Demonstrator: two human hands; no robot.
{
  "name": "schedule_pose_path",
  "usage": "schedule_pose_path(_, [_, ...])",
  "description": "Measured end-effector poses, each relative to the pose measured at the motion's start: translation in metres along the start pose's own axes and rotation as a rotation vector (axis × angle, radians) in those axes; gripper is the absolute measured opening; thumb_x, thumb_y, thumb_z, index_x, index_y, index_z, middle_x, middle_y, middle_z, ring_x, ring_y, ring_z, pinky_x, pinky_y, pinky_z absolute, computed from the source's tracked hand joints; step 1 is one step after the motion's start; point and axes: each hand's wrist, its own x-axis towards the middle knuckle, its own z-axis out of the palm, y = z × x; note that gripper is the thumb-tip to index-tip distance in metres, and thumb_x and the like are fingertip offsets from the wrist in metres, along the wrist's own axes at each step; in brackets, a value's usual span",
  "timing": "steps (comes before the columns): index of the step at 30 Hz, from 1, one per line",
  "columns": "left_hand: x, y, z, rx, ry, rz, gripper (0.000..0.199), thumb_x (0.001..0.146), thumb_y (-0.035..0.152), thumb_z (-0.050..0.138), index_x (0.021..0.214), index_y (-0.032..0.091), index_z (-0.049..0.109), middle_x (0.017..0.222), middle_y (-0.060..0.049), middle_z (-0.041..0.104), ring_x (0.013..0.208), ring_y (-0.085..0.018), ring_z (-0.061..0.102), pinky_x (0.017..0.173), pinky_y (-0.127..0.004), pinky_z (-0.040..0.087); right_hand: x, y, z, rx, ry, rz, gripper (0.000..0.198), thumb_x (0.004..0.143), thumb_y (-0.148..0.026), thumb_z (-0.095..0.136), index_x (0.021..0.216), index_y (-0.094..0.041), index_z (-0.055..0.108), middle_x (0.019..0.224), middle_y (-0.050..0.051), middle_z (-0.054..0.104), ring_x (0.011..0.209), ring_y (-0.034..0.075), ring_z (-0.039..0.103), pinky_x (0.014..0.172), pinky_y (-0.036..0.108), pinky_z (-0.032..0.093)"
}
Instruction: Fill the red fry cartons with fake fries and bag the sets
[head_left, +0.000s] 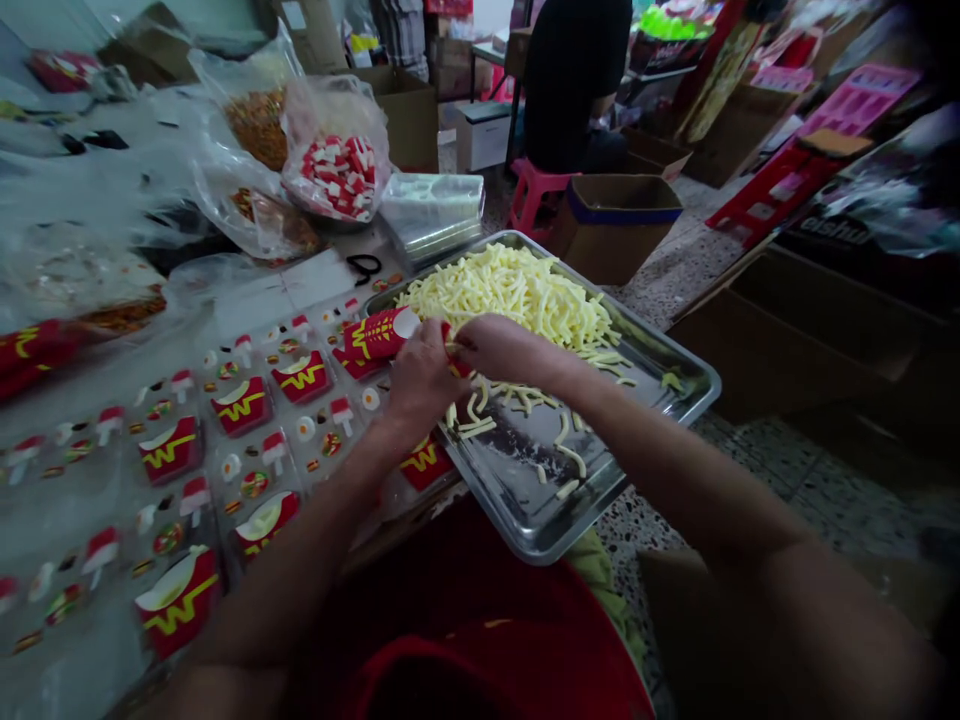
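Note:
My left hand [425, 378] is closed around a small red fries carton, whose red edge shows between my hands. Against the back of that hand lie more red cartons with a yellow zigzag logo [375, 338]; whether the fingers hold these too is unclear. My right hand [491, 348] meets the left at the carton, its fingers pinched together; what they grip is hidden. Just beyond, pale yellow fry-shaped sticks [517, 290] are heaped in a metal tray [517, 510], with several loose ones near its front.
Clear trays [255, 480] holding red cartons and tiny food-shaped pieces cover the table at left. Behind stand a bag of red-and-white pieces [341, 170], stacked clear plastic boxes [435, 210] and black-handled scissors [364, 268]. A cardboard box [615, 235] and a seated person [574, 90] are beyond the tray.

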Motion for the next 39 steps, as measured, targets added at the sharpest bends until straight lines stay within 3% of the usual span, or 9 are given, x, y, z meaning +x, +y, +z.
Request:
schedule_pose_path(2, [0.008, -0.005, -0.009, 0.016, 0.051, -0.034, 0.057, 0.069, 0.026, 0.076, 0.117, 0.019, 0.047, 0.113, -0.010, 0.063, 0.105, -0.029, 0.063, 0.091, -0.041, 0.051, 0.010, -0.004, -0.013, 0.102, -0.035, -0.038, 0.023, 0.089, -0.015, 0.055, 0.079, -0.013, 0.075, 0.069, 0.003, 0.065, 0.065, 0.012, 0.054, 0.064, 0.026, 0.038])
schedule_pose_path(6, [0.011, -0.006, -0.019, -0.007, 0.116, -0.027, 0.059, 0.067, 0.026, 0.076, 0.117, 0.022, 0.045, 0.115, -0.006, 0.063, 0.107, -0.027, 0.061, 0.093, -0.039, 0.050, 0.020, -0.017, -0.009, 0.101, 0.235, 0.104, 0.019, 0.085, -0.018, 0.062, 0.089, -0.014, 0.079, 0.074, 0.004, 0.067, 0.072, 0.015, 0.057, 0.070, 0.028, 0.040])
schedule_pose_path(8, [0.008, -0.006, -0.018, -0.041, 0.134, -0.032, 0.057, 0.067, 0.024, 0.074, 0.116, 0.022, 0.046, 0.114, -0.006, 0.063, 0.106, -0.026, 0.061, 0.092, -0.038, 0.050, 0.019, -0.025, -0.002, 0.086, 0.274, 0.110, 0.017, 0.081, -0.019, 0.065, 0.088, -0.014, 0.080, 0.072, 0.004, 0.066, 0.071, 0.015, 0.056, 0.068, 0.028, 0.038])
schedule_pose_path(12, [0.000, -0.021, -0.017, -0.100, 0.115, 0.018, 0.058, 0.065, 0.023, 0.074, 0.117, 0.020, 0.047, 0.117, -0.007, 0.062, 0.108, -0.025, 0.061, 0.093, -0.037, 0.050, 0.010, -0.021, 0.000, 0.189, 0.120, -0.150, 0.022, 0.083, -0.013, 0.058, 0.088, -0.013, 0.079, 0.071, 0.001, 0.067, 0.068, 0.013, 0.054, 0.065, 0.026, 0.038])
schedule_pose_path(15, [-0.009, -0.040, -0.021, -0.121, 0.081, -0.031, 0.067, 0.063, 0.026, 0.078, 0.122, 0.020, 0.047, 0.122, -0.008, 0.062, 0.110, -0.026, 0.061, 0.096, -0.039, 0.049, 0.003, -0.001, 0.000, 0.167, 0.175, -0.270, 0.024, 0.085, -0.013, 0.060, 0.100, -0.018, 0.079, 0.087, 0.002, 0.072, 0.075, 0.014, 0.059, 0.070, 0.026, 0.040])
schedule_pose_path(18, [-0.020, -0.054, -0.027, -0.147, 0.060, -0.128, 0.072, 0.063, 0.030, 0.082, 0.125, 0.020, 0.048, 0.122, -0.008, 0.064, 0.110, -0.027, 0.063, 0.094, -0.038, 0.050, 0.002, 0.016, 0.017, -0.061, 0.040, -0.503, 0.027, 0.086, -0.009, 0.063, 0.104, -0.023, 0.078, 0.093, 0.003, 0.073, 0.083, 0.015, 0.060, 0.073, 0.027, 0.039])
schedule_pose_path(22, [-0.034, -0.063, -0.037, -0.136, 0.065, -0.143, 0.076, 0.061, 0.032, 0.085, 0.127, 0.021, 0.048, 0.123, -0.008, 0.065, 0.109, -0.027, 0.064, 0.093, -0.037, 0.050, 0.008, 0.023, 0.048, -0.395, -0.165, -0.827, 0.014, 0.093, -0.017, 0.062, 0.097, -0.019, 0.075, 0.092, 0.006, 0.071, 0.087, 0.019, 0.058, 0.077, 0.033, 0.037])
schedule_pose_path(29, [-0.050, -0.063, -0.051, -0.117, 0.056, -0.179, 0.081, 0.060, 0.037, 0.088, 0.129, 0.021, 0.048, 0.122, -0.008, 0.066, 0.109, -0.028, 0.065, 0.094, -0.039, 0.051, 0.027, 0.020, 0.051, -0.530, -0.241, -0.834, 0.011, 0.092, -0.017, 0.063, 0.091, -0.018, 0.074, 0.092, 0.005, 0.070, 0.078, 0.017, 0.057, 0.067, 0.031, 0.034])
schedule_pose_path(39, [-0.061, -0.068, -0.058, -0.080, 0.013, -0.122, 0.083, 0.061, 0.043, 0.088, 0.130, 0.022, 0.047, 0.122, -0.009, 0.066, 0.109, -0.028, 0.065, 0.093, -0.039, 0.051, 0.034, 0.010, 0.050, -0.549, -0.205, -1.033, 0.024, 0.094, -0.010, 0.053, 0.079, -0.018, 0.070, 0.090, 0.008, 0.067, 0.097, 0.023, 0.050, 0.080, 0.035, 0.038])
